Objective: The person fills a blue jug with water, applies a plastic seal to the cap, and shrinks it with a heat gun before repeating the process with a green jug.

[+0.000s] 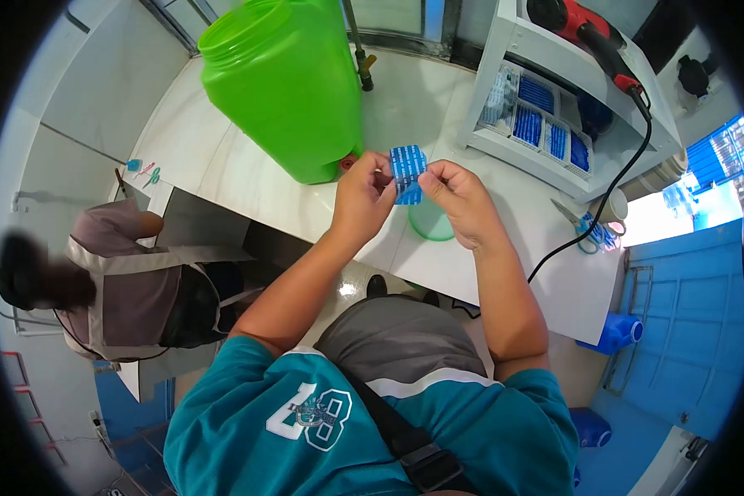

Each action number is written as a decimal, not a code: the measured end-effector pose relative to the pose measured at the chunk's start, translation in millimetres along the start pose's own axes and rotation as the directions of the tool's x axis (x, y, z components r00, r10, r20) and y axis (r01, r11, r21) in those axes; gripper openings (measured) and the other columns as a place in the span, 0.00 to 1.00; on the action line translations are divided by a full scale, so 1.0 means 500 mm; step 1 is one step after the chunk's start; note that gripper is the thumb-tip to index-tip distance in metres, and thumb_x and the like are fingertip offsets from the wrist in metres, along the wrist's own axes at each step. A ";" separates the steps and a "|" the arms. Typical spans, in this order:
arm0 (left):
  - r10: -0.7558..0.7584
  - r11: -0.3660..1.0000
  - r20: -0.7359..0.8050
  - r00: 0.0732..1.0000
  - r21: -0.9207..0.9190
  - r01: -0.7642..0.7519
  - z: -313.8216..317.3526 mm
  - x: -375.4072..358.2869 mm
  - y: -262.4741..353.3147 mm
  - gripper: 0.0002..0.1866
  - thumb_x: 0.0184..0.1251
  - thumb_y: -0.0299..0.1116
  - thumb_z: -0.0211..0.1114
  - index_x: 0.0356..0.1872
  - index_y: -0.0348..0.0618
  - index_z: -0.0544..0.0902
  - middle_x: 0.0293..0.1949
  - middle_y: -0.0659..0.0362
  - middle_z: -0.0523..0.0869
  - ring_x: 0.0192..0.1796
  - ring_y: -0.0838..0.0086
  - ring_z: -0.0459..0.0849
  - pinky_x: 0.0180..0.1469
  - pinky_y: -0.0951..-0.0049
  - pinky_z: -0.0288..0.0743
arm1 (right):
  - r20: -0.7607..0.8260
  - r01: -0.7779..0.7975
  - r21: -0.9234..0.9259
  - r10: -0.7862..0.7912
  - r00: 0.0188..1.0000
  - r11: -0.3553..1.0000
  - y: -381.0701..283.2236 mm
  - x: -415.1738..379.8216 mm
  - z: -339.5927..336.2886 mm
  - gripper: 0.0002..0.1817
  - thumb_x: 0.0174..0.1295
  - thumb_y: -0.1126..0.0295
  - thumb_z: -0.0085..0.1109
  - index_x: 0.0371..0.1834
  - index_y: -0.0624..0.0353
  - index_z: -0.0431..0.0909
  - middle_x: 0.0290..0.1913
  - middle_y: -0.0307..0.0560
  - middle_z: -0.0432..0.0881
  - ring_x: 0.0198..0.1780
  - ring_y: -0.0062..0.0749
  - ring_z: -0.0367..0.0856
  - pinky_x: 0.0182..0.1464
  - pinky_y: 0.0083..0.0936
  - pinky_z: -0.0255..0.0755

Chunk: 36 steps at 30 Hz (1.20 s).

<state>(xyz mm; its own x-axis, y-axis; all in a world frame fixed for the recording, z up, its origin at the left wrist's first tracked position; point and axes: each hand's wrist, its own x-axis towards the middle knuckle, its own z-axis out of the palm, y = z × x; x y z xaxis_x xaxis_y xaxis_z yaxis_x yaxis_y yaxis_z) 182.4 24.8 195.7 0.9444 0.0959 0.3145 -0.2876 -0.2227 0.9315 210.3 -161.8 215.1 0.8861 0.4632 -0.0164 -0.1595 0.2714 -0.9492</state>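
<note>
Both of my hands are raised over the counter, pinching a small, flat blue plastic piece printed with rows of white lettering (408, 169). My left hand (362, 197) grips its left edge between thumb and fingers. On the opposite edge, the thumb and fingers of my right hand (465, 198) are closed. A translucent green round lid (430, 223) lies on the counter (438, 269) just below the blue piece, partly hidden by my hands. Close beyond my left hand stands a large bright green water container (285, 99) with an uncapped, threaded mouth.
A white shelf unit (479, 136) holds baskets of blue printed pieces (537, 95), with a red and black heat gun (583, 29) on top. Its black cord (616, 186) crosses the counter. Scissors (583, 223) lie at right. Another person (132, 277) is at left.
</note>
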 end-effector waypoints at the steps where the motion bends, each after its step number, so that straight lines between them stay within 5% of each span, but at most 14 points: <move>1: -0.091 0.996 -0.007 0.996 -0.027 0.090 0.003 -0.002 0.003 0.11 0.69 0.22 0.65 0.49 0.37 0.74 0.41 0.58 0.87 0.38 0.74 0.88 0.40 0.75 0.82 | 0.007 -0.002 -0.001 0.002 1.000 1.000 0.008 0.005 0.002 0.09 0.72 0.65 0.66 0.45 0.61 0.83 0.39 0.31 0.81 0.41 0.14 0.72 0.45 0.16 0.68; 3: -0.178 0.983 -0.015 0.984 -0.057 0.177 0.002 -0.006 0.013 0.09 0.72 0.25 0.64 0.50 0.38 0.77 0.42 0.60 0.87 0.38 0.75 0.87 0.41 0.76 0.81 | -0.004 -0.016 0.022 0.016 1.000 1.000 0.028 0.015 0.000 0.11 0.72 0.65 0.66 0.46 0.61 0.83 0.38 0.31 0.81 0.40 0.14 0.72 0.45 0.16 0.68; 5: -0.672 0.523 0.209 0.710 -0.545 0.655 -0.003 -0.006 0.029 0.09 0.77 0.35 0.62 0.52 0.46 0.82 0.43 0.66 0.85 0.41 0.81 0.83 0.45 0.77 0.79 | -0.008 -0.050 -0.055 0.049 0.999 0.997 0.048 0.026 0.001 0.13 0.70 0.63 0.67 0.47 0.61 0.83 0.39 0.33 0.81 0.41 0.17 0.73 0.46 0.18 0.69; 7: -0.683 0.537 0.181 0.708 -0.533 0.654 -0.011 -0.018 0.005 0.09 0.78 0.37 0.60 0.51 0.49 0.82 0.43 0.67 0.85 0.43 0.80 0.83 0.47 0.77 0.79 | -0.016 -0.083 -0.131 0.082 0.997 0.988 0.040 0.024 -0.005 0.15 0.69 0.61 0.69 0.49 0.61 0.82 0.40 0.36 0.81 0.41 0.20 0.74 0.46 0.20 0.69; 9: -0.706 0.579 0.036 0.707 -0.547 0.605 -0.017 -0.033 -0.010 0.09 0.76 0.37 0.60 0.51 0.48 0.80 0.44 0.65 0.84 0.44 0.78 0.82 0.46 0.73 0.80 | -0.070 0.108 -0.749 -0.240 0.968 0.654 -0.010 0.021 0.008 0.21 0.66 0.56 0.71 0.54 0.59 0.82 0.44 0.45 0.81 0.44 0.33 0.78 0.51 0.29 0.73; 12: -0.679 0.719 -0.271 0.682 -0.430 0.546 -0.043 -0.053 -0.085 0.10 0.75 0.39 0.62 0.49 0.48 0.78 0.41 0.66 0.82 0.43 0.81 0.80 0.48 0.73 0.79 | 0.183 0.310 -0.948 -0.677 0.713 0.070 -0.202 0.039 -0.030 0.24 0.62 0.53 0.72 0.55 0.56 0.81 0.50 0.53 0.81 0.55 0.52 0.81 0.60 0.44 0.73; 14: -0.688 0.723 -0.361 0.630 -0.419 0.550 -0.058 -0.062 -0.144 0.13 0.71 0.39 0.65 0.49 0.46 0.77 0.41 0.64 0.81 0.42 0.81 0.79 0.44 0.73 0.79 | 0.128 0.056 -0.991 -0.721 0.681 -0.123 -0.372 0.045 -0.043 0.24 0.62 0.54 0.71 0.57 0.54 0.83 0.52 0.52 0.83 0.56 0.47 0.80 0.62 0.38 0.72; 17: -0.654 0.753 -0.528 0.541 -0.382 0.536 -0.059 -0.055 -0.192 0.17 0.67 0.39 0.68 0.50 0.44 0.76 0.40 0.61 0.81 0.40 0.79 0.79 0.38 0.74 0.78 | -0.045 -0.358 -0.863 -0.651 0.758 -0.357 -0.549 0.129 -0.179 0.43 0.65 0.28 0.52 0.59 0.61 0.81 0.56 0.58 0.84 0.61 0.48 0.81 0.63 0.36 0.72; 20: -0.565 0.820 -0.619 0.545 -0.348 0.455 -0.041 -0.027 -0.243 0.20 0.65 0.39 0.71 0.51 0.42 0.74 0.41 0.58 0.81 0.39 0.78 0.79 0.33 0.75 0.76 | -0.304 -0.401 -0.892 -0.380 0.874 -0.208 -0.606 0.231 -0.355 0.56 0.58 0.18 0.47 0.59 0.68 0.80 0.57 0.63 0.84 0.61 0.50 0.82 0.64 0.37 0.71; 22: -0.507 0.860 -0.695 0.510 -0.366 0.357 -0.024 -0.004 -0.267 0.22 0.64 0.39 0.71 0.53 0.40 0.73 0.41 0.56 0.81 0.38 0.77 0.78 0.32 0.74 0.75 | -0.461 -0.452 -0.887 -0.210 0.862 0.091 -0.592 0.235 -0.369 0.54 0.48 0.25 0.67 0.67 0.60 0.79 0.68 0.63 0.77 0.69 0.55 0.75 0.68 0.39 0.68; 26: -0.570 0.821 -0.664 0.484 -0.441 0.363 0.007 0.012 -0.253 0.25 0.60 0.38 0.74 0.53 0.36 0.76 0.45 0.53 0.82 0.45 0.68 0.81 0.48 0.69 0.77 | -0.327 -0.327 -0.945 -0.065 0.943 0.012 -0.606 0.220 -0.380 0.56 0.48 0.19 0.62 0.56 0.67 0.84 0.54 0.54 0.86 0.56 0.40 0.82 0.61 0.35 0.70; 30: -0.391 0.874 -0.795 0.464 -0.163 0.457 0.026 0.024 -0.216 0.26 0.58 0.38 0.75 0.52 0.35 0.76 0.50 0.45 0.84 0.51 0.58 0.84 0.55 0.64 0.77 | -0.197 -0.154 -0.967 -0.216 0.956 0.202 -0.602 0.181 -0.389 0.43 0.55 0.30 0.68 0.52 0.64 0.86 0.54 0.52 0.86 0.49 0.33 0.84 0.53 0.26 0.74; 32: -0.367 0.847 -0.807 0.462 -0.084 0.525 0.031 0.025 -0.216 0.26 0.58 0.39 0.75 0.52 0.34 0.77 0.52 0.43 0.84 0.52 0.53 0.84 0.56 0.62 0.77 | -0.151 0.109 -0.723 -0.310 0.939 0.683 -0.606 0.110 -0.349 0.37 0.57 0.41 0.73 0.56 0.66 0.83 0.53 0.53 0.87 0.45 0.29 0.84 0.50 0.24 0.77; 36: -0.148 0.857 -0.808 0.571 0.183 0.482 0.035 0.011 -0.286 0.25 0.63 0.32 0.69 0.58 0.32 0.71 0.52 0.40 0.83 0.54 0.51 0.84 0.58 0.61 0.76 | -0.168 0.320 -0.556 -0.481 0.860 0.767 -0.564 -0.038 -0.222 0.29 0.61 0.55 0.74 0.58 0.65 0.80 0.51 0.50 0.88 0.39 0.22 0.81 0.43 0.19 0.76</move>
<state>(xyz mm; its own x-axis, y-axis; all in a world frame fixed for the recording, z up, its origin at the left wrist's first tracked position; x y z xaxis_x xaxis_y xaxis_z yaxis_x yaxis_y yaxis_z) 231.7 40.2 61.1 0.4528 0.8713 0.1890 0.2377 -0.3223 0.9163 286.8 -340.5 448.2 0.9123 0.1261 0.3895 0.4033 -0.1123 -0.9082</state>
